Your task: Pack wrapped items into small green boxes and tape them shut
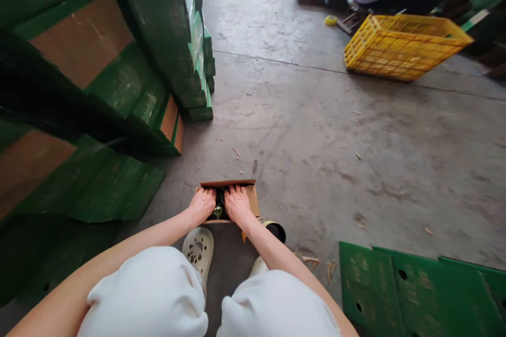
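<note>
Left hand (203,204), right hand (236,204) at far edge of box (254,201); can't tell if gripping. Might buckle flap (221,184) by pressing too hard.

Warehouse with stacked green boxes (156,23)
</note>
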